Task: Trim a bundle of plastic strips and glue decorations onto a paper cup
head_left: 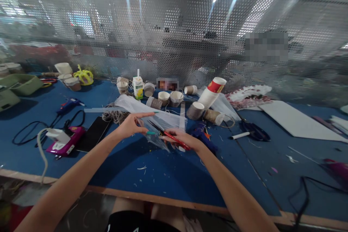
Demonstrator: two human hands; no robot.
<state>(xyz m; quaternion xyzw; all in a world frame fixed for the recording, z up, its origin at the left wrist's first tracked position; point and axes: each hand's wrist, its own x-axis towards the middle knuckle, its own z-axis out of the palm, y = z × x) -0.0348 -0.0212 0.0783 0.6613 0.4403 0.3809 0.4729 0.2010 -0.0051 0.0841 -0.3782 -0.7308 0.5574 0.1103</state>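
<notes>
Sitting at the far left of the blue table (160, 177) is a green bin (25, 85), and next come a blue glue gun (67, 105) and a magenta power box (73, 141) with a white plug (58, 135) on it. Farther back stands a yellow openwork piece (83, 76). A flat black panel (93, 135) lies beside the power box, near a tangle of grey twine (116, 115).

The left hand (132, 125) reaches over the table's middle, thumb and index finger spread apart, with clear film (160, 143) just beside the thumb; whether it pinches the film I cannot tell. Behind it, a drink carton (138, 88) stands upright among paper cups.

Scissors (178, 141) with red handles point left toward that hand, their dark blades near the film. The right hand (187, 137) is closed around the handles. A second glue gun (204, 137) lies just right of it, and behind leans a stack of cups (210, 96). Farther right are a white marker (240, 135) and a large white board (301, 121).
</notes>
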